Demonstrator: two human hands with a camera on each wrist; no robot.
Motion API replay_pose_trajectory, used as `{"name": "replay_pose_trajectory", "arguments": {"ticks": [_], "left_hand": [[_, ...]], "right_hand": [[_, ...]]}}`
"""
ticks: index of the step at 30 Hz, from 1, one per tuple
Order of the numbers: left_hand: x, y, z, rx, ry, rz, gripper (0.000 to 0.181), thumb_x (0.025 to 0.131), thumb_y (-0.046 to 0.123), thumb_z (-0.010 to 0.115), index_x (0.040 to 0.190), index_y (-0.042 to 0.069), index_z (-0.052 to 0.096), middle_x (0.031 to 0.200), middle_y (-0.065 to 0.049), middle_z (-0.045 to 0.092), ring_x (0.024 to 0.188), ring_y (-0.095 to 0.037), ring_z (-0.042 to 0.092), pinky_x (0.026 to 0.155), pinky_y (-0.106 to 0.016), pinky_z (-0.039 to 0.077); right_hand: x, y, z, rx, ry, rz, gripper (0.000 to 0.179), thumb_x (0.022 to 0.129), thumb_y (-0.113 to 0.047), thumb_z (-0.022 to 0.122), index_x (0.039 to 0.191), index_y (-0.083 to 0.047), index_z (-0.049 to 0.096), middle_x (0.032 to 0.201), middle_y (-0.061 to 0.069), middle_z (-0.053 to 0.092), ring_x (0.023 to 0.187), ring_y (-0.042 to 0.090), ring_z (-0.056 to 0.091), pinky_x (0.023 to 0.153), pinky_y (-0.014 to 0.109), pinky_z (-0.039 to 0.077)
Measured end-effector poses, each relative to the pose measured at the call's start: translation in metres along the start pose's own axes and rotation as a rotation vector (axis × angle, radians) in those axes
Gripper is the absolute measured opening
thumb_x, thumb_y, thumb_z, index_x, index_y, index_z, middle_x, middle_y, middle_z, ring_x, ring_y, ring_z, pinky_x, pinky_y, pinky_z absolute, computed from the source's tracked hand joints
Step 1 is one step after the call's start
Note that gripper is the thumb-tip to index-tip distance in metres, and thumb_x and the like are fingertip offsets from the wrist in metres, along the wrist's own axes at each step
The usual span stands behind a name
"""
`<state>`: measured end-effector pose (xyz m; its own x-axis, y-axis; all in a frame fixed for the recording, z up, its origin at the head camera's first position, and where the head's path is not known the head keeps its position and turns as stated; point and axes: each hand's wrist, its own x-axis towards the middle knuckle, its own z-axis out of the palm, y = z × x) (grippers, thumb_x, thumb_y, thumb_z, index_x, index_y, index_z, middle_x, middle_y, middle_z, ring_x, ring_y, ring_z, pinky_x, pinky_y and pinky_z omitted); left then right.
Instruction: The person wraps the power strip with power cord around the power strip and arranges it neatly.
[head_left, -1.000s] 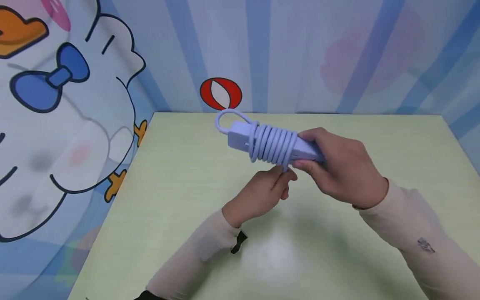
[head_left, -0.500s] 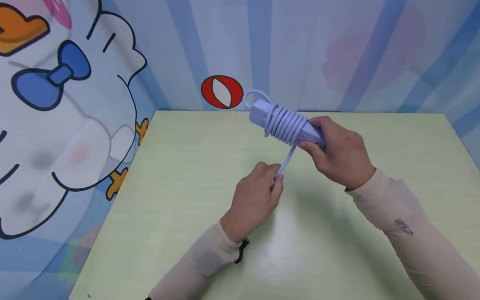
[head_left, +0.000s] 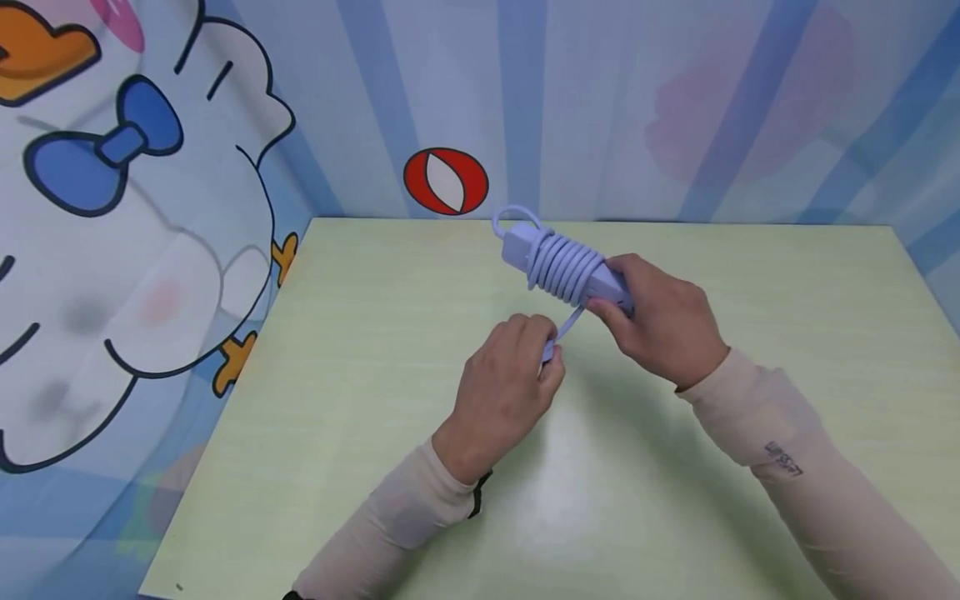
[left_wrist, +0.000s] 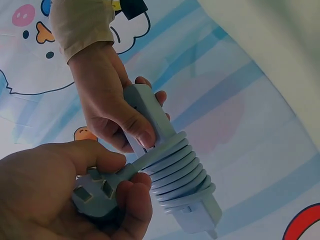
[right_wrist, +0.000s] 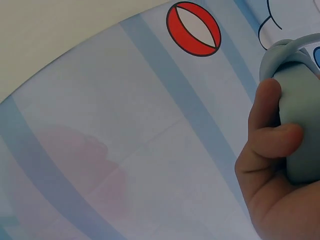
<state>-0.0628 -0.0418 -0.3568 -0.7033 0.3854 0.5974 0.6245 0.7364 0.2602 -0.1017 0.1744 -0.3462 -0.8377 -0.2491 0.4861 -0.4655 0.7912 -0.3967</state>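
A pale lavender power strip (head_left: 611, 284) is held in the air over the table, tilted, its cord (head_left: 564, 265) wound round its middle in several tight coils. My right hand (head_left: 663, 321) grips the strip's near right end, thumb on one side and fingers on the other. The cord's free end runs down to my left hand (head_left: 502, 387), whose fingers and thumb hold the plug (left_wrist: 95, 197). In the left wrist view the plug's flat metal prongs show. A small loop of cord (head_left: 516, 212) stands out at the strip's far end.
Beneath both hands lies a pale green table (head_left: 360, 333). Its far edge meets a blue striped backdrop (head_left: 600, 108) with a printed red ball (head_left: 446, 181). A cartoon-printed panel (head_left: 180, 275) borders the left side.
My left hand has drawn down and left from the coils, so a short length of cord now stretches to it. The strip first rose to the right, then came down slightly.
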Motion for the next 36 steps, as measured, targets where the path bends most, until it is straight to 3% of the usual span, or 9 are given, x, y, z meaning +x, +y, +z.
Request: {"name": "replay_pose_trajectory", "arguments": {"ticks": [4, 9, 15, 20, 26, 29, 33, 36], "left_hand": [[-0.003, -0.002, 0.0, -0.01, 0.002, 0.008, 0.019, 0.095, 0.001, 0.082, 0.104, 0.007, 0.066, 0.089, -0.006, 0.064, 0.074, -0.02, 0.059, 0.059, -0.03, 0.053], [-0.011, -0.005, 0.006, 0.005, 0.004, 0.048, 0.02, 0.093, -0.001, 0.082, 0.102, 0.006, 0.066, 0.1, -0.008, 0.064, 0.076, -0.019, 0.061, 0.057, -0.027, 0.054], [-0.022, -0.011, 0.022, 0.047, -0.087, 0.066, 0.019, 0.095, 0.003, 0.083, 0.106, 0.006, 0.067, 0.101, -0.008, 0.063, 0.074, -0.019, 0.062, 0.056, -0.028, 0.056], [-0.03, -0.016, 0.036, 0.128, -0.166, 0.062, 0.017, 0.097, 0.006, 0.081, 0.103, 0.007, 0.065, 0.095, -0.007, 0.059, 0.067, -0.019, 0.06, 0.049, -0.028, 0.051], [-0.034, -0.02, 0.045, 0.183, -0.221, 0.099, 0.018, 0.097, 0.008, 0.081, 0.099, 0.008, 0.063, 0.091, -0.005, 0.057, 0.067, -0.016, 0.058, 0.048, -0.026, 0.049], [-0.023, -0.027, 0.039, 0.101, -0.289, 0.116, 0.016, 0.097, 0.005, 0.08, 0.099, 0.006, 0.064, 0.091, -0.006, 0.057, 0.071, -0.016, 0.057, 0.053, -0.026, 0.05], [0.003, -0.042, 0.025, -0.073, -0.436, 0.127, 0.011, 0.101, 0.002, 0.075, 0.109, 0.003, 0.068, 0.099, -0.01, 0.062, 0.079, -0.018, 0.057, 0.064, -0.029, 0.05], [0.021, -0.052, 0.018, -0.154, -0.512, 0.157, 0.016, 0.104, 0.003, 0.072, 0.119, 0.003, 0.068, 0.109, -0.012, 0.066, 0.086, -0.021, 0.061, 0.072, -0.03, 0.054]], "right_hand": [[0.0, 0.002, 0.006, 0.058, -0.059, 0.061, 0.043, 0.102, -0.013, 0.084, 0.133, 0.009, 0.064, 0.109, 0.03, 0.078, 0.083, 0.042, 0.073, 0.072, 0.061, 0.059], [0.003, 0.013, 0.018, 0.243, -0.216, 0.27, 0.048, 0.108, -0.021, 0.079, 0.142, 0.008, 0.061, 0.126, 0.034, 0.075, 0.101, 0.044, 0.073, 0.082, 0.057, 0.057], [0.003, 0.032, 0.041, 0.352, -0.358, 0.411, 0.048, 0.111, -0.024, 0.074, 0.144, 0.007, 0.06, 0.135, 0.033, 0.073, 0.11, 0.041, 0.073, 0.084, 0.043, 0.058], [-0.001, 0.045, 0.058, 0.368, -0.421, 0.45, 0.046, 0.112, -0.025, 0.073, 0.144, 0.006, 0.062, 0.136, 0.031, 0.073, 0.113, 0.039, 0.071, 0.09, 0.045, 0.057], [-0.008, 0.054, 0.076, 0.348, -0.452, 0.431, 0.042, 0.111, -0.023, 0.073, 0.141, 0.004, 0.064, 0.132, 0.03, 0.075, 0.11, 0.037, 0.071, 0.092, 0.047, 0.054], [-0.009, 0.052, 0.079, 0.319, -0.457, 0.375, 0.042, 0.111, -0.021, 0.073, 0.143, 0.005, 0.064, 0.133, 0.03, 0.075, 0.111, 0.039, 0.072, 0.095, 0.053, 0.055], [-0.011, 0.041, 0.074, 0.237, -0.445, 0.272, 0.044, 0.11, -0.021, 0.075, 0.144, 0.004, 0.063, 0.134, 0.027, 0.075, 0.113, 0.039, 0.073, 0.098, 0.057, 0.057], [-0.013, 0.033, 0.071, 0.167, -0.402, 0.153, 0.041, 0.108, -0.02, 0.078, 0.14, 0.003, 0.065, 0.126, 0.024, 0.077, 0.103, 0.036, 0.072, 0.089, 0.057, 0.058]]}}
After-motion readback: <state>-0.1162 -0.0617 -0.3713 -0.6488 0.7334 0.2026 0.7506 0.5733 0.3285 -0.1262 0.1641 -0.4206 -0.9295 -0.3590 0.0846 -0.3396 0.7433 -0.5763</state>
